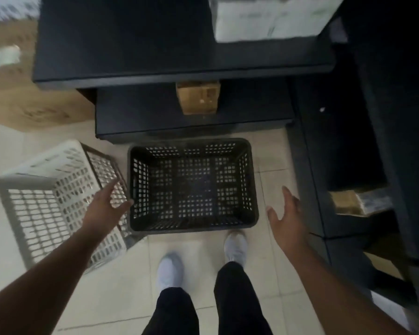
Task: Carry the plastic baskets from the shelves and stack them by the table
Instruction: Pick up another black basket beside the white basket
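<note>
A black plastic basket (192, 186) stands upright on the tiled floor in front of the dark shelves (179, 68), its inside bare. A white plastic basket (51, 201) lies tilted on its side just left of it. My left hand (107, 206) is open above the gap between the two baskets, fingertips near the black basket's left rim. My right hand (287, 218) is open with fingers spread, a little to the right of the black basket and apart from it. Neither hand holds anything.
Dark shelves fill the top and the right side (348, 165). A cardboard box (198, 96) sits on the lower shelf, a white package (271, 18) on the upper one, more boxes (353, 201) at the right. My feet in white shoes (235, 247) stand just before the black basket.
</note>
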